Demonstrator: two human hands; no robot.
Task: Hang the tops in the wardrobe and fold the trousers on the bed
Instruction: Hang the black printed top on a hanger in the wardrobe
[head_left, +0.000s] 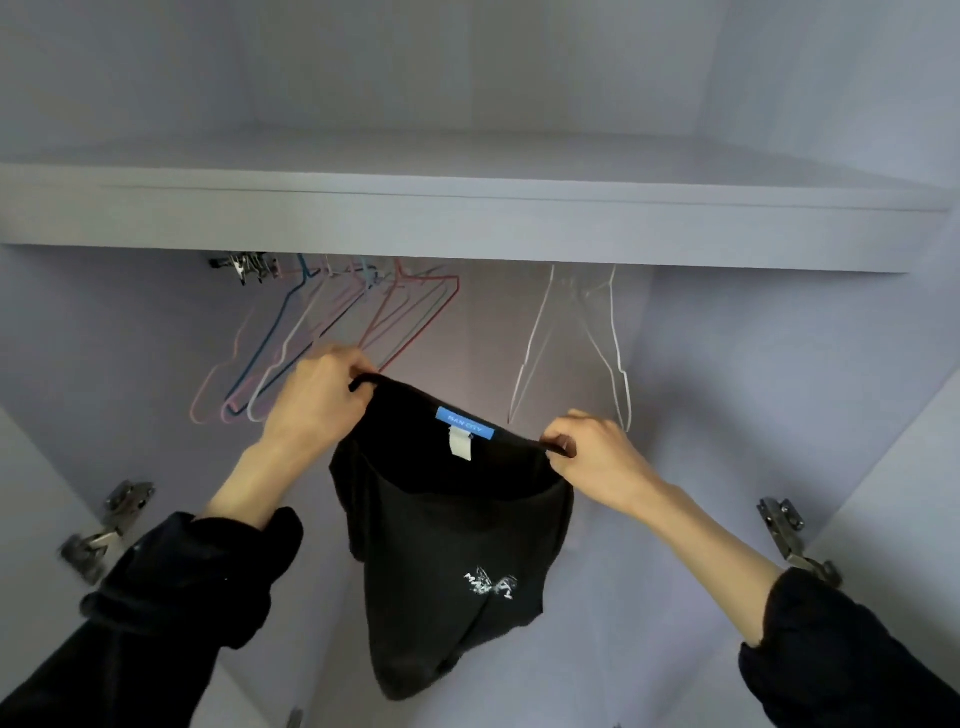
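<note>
A black top (447, 551) with a blue neck label and a small white print hangs in the air inside the open wardrobe. My left hand (319, 395) grips the left side of its neckline, and my right hand (592, 457) pinches the right side, so the collar is stretched open between them. Behind my left hand hang several coloured wire hangers (332, 332), pink, blue, white and red. Two white wire hangers (576, 343) hang just behind and above my right hand. The rail that carries them is hidden by the shelf.
A wide grey shelf (467, 218) spans the wardrobe above the hangers. Metal door hinges sit on the left side (111, 525) and the right side (795, 540). A metal clip hanger (244, 265) hangs at the far left under the shelf.
</note>
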